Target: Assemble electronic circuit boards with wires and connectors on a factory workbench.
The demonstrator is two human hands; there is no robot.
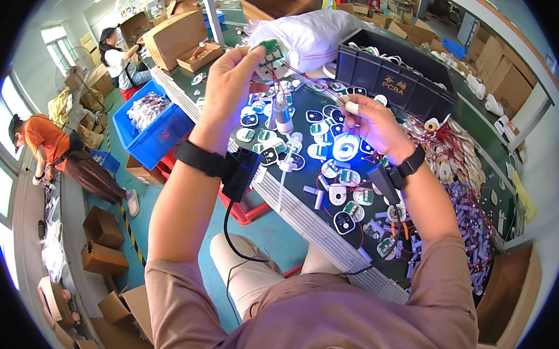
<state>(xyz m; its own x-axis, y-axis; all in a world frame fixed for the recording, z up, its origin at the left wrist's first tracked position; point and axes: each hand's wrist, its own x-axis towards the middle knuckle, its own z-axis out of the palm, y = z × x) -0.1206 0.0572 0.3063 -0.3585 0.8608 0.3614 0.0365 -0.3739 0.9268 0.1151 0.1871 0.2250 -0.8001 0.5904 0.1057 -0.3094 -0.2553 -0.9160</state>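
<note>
My left hand (230, 77) is raised over the bench, pinching a green circuit board (272, 50) set in a round white housing. Thin dark red wires (309, 78) stretch from the board to my right hand (377, 125), whose closed fingers grip their far end. A small white piece (351, 108) shows at those fingertips; whether it is a finger cover or a part, I cannot tell. Below my hands, a white upright fixture (283, 115) stands among scattered round white housings, several with green boards. Near my right wrist, a round part (345, 146) glows bright blue-white.
A black crate (394, 76) of white parts stands at the back right, beside a white sack (308, 39). Purple cylinders with red wires (453, 229) heap at the right. A blue bin (149, 127) stands left of the bench. Two other people work at the far left.
</note>
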